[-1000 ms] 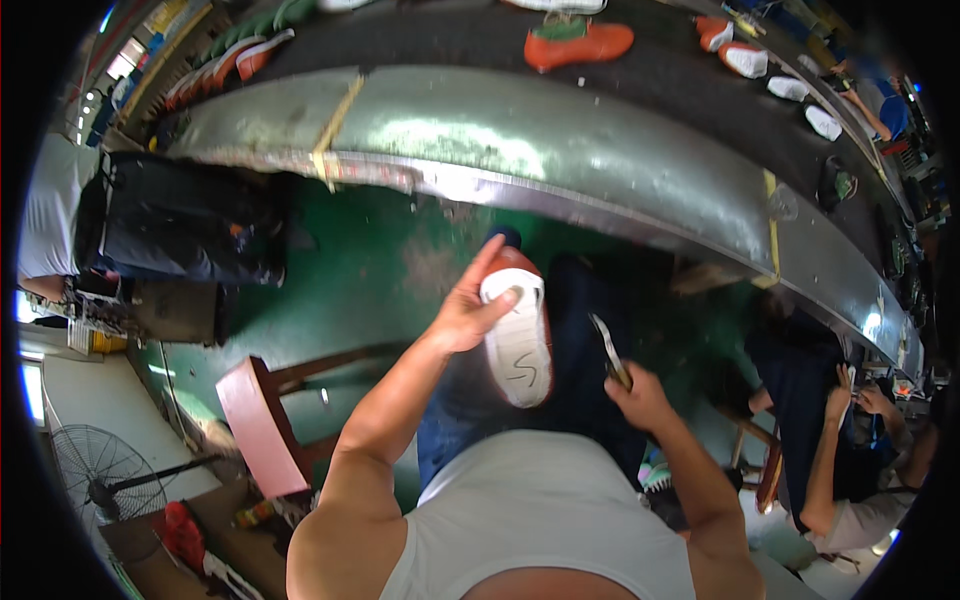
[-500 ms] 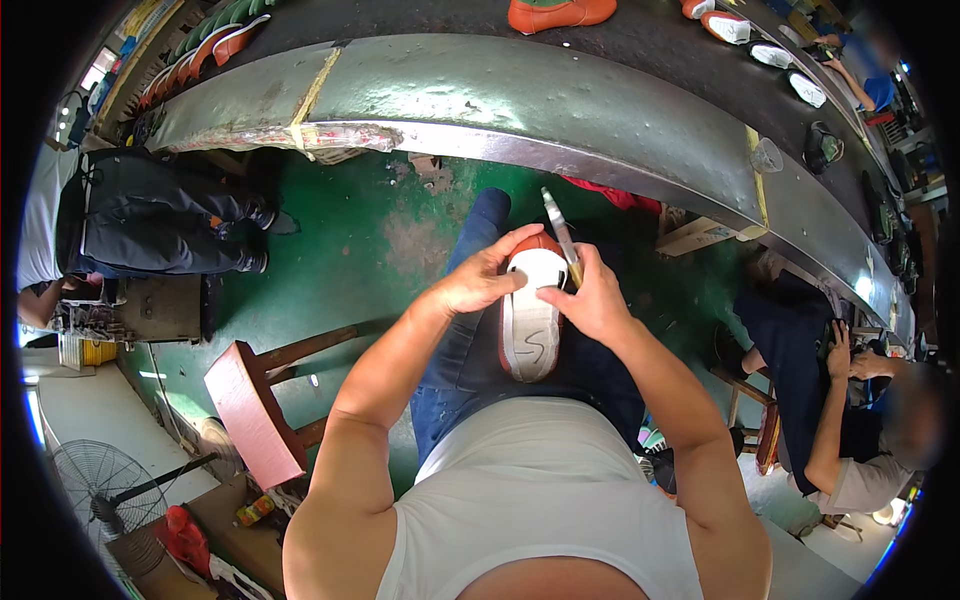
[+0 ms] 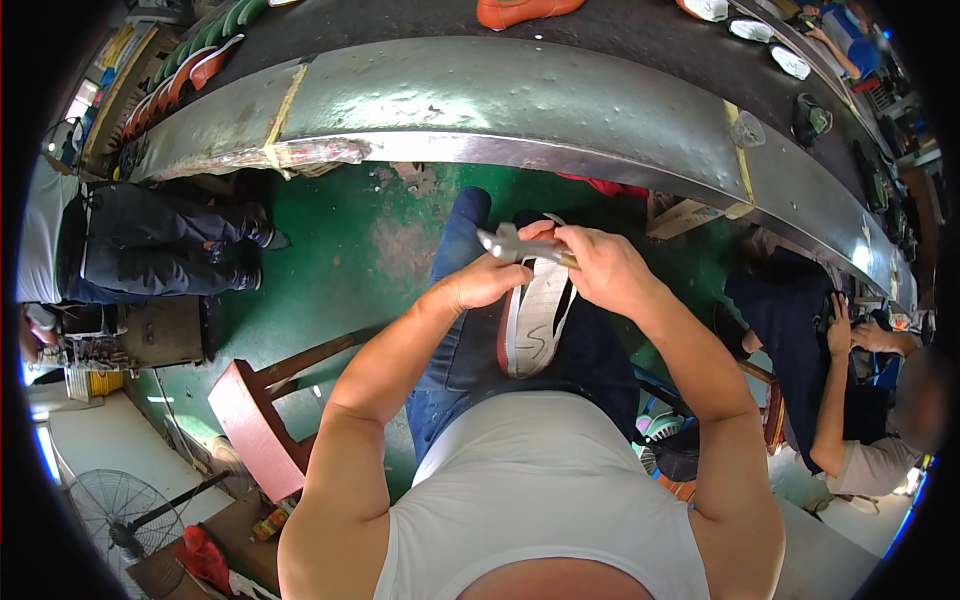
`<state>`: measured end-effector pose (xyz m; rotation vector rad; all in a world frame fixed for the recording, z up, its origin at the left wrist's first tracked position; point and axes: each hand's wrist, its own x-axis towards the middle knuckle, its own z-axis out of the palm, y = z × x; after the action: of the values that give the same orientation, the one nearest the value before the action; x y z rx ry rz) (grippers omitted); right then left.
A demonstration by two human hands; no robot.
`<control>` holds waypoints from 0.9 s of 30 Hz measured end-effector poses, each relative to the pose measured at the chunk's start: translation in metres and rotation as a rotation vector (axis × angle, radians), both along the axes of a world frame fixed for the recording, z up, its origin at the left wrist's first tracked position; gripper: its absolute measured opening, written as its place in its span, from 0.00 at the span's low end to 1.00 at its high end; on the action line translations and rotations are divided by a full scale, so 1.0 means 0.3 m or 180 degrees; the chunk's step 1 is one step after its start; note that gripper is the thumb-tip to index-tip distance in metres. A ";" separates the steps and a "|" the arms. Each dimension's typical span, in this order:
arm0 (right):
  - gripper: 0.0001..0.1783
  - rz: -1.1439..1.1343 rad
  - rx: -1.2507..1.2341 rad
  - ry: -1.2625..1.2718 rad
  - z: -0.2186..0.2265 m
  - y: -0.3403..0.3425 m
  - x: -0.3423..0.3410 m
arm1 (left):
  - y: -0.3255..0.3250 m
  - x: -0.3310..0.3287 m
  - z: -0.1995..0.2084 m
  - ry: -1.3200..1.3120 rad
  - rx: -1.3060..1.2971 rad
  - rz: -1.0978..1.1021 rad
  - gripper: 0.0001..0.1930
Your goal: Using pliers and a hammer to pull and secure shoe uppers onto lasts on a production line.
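An unfinished shoe (image 3: 537, 325) lies bottom up on my lap, its pale underside marked with a dark scrawl and its reddish-brown side showing on the left. My left hand (image 3: 485, 283) grips the shoe's left edge near its far end, thumb on the underside. Closed round the handle of silver lasting pliers (image 3: 513, 246) is my right hand (image 3: 608, 268). The pliers lie crosswise over the far end of the shoe, their head pointing left above my left fingers. Blur and my fingers hide whether the jaws touch the shoe.
A long dark workbench (image 3: 420, 100) with a metal edge runs ahead, bearing orange, white and green shoes. A pink-topped stool (image 3: 255, 430) and a standing fan (image 3: 125, 530) are at the left. People sit or stand on both sides.
The pliers have swung from pointing away to lying crosswise over the shoe's far end. My right hand has turned with them. The shoe has tilted, its far end leaning right.
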<state>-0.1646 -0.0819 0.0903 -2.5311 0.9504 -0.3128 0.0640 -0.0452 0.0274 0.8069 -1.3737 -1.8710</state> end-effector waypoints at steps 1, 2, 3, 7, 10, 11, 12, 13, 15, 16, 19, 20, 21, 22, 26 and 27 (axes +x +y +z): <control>0.26 -0.0024 0.0008 0.0001 0.000 -0.012 -0.010 | -0.002 -0.005 0.014 -0.0217 0.0043 -0.0137 0.40; 0.24 -0.0519 0.0579 -0.0365 -0.001 -0.023 -0.021 | 0.011 -0.013 0.032 -0.0096 0.0165 -0.0043 0.40; 0.22 -0.1012 0.1149 -0.0735 -0.003 -0.027 -0.034 | 0.021 -0.025 0.044 -0.0098 0.0174 -0.0061 0.40; 0.19 -0.0990 0.0940 -0.1121 -0.052 -0.007 -0.055 | 0.020 -0.077 0.023 -0.0642 -0.0494 0.0173 0.38; 0.18 -0.0176 -0.0337 -0.0928 -0.064 -0.038 -0.059 | 0.013 -0.126 -0.009 -0.1173 -0.1200 0.0728 0.31; 0.18 0.0233 -0.0973 -0.0801 -0.068 -0.039 -0.065 | 0.021 -0.127 -0.013 -0.1146 -0.1172 0.0815 0.29; 0.17 0.0104 -0.0700 -0.0800 -0.077 -0.030 -0.070 | 0.021 -0.124 -0.016 -0.1132 -0.0970 0.0636 0.28; 0.17 0.0105 -0.0693 -0.0802 -0.077 -0.028 -0.062 | 0.018 -0.123 0.000 -0.1122 -0.0766 0.0481 0.28; 0.16 -0.1265 0.0944 -0.1510 -0.072 -0.030 -0.041 | 0.016 -0.126 0.033 -0.0962 -0.0416 0.0624 0.28; 0.15 -0.1739 0.1213 -0.1115 -0.063 -0.041 -0.035 | 0.011 -0.116 0.013 -0.0795 -0.0288 0.0652 0.27; 0.14 -0.1527 0.1631 -0.1463 -0.067 0.005 -0.091 | 0.013 -0.070 -0.031 -0.0646 0.0042 0.0890 0.26; 0.14 -0.1510 0.1944 -0.1392 -0.043 0.060 -0.112 | 0.020 -0.053 -0.034 -0.0687 0.0005 0.0968 0.26; 0.15 -0.1480 0.2266 -0.1311 -0.033 0.124 -0.131 | 0.028 -0.037 -0.035 -0.0691 0.0016 0.0988 0.26; 0.15 -0.1359 0.2472 -0.1344 -0.042 0.178 -0.148 | 0.028 -0.028 -0.038 -0.0745 -0.0014 0.1055 0.26; 0.15 -0.0934 0.2960 -0.1284 -0.104 0.249 -0.136 | 0.036 -0.018 -0.043 -0.0742 0.0056 0.1112 0.25; 0.15 -0.0903 0.2985 -0.1188 -0.107 0.238 -0.123 | 0.037 -0.018 -0.039 -0.0742 0.0067 0.1085 0.24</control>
<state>-0.2015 -0.0106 0.0581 -1.4361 0.9881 -0.3080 0.0586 -0.0340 0.0158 1.2183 -1.2592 -1.5661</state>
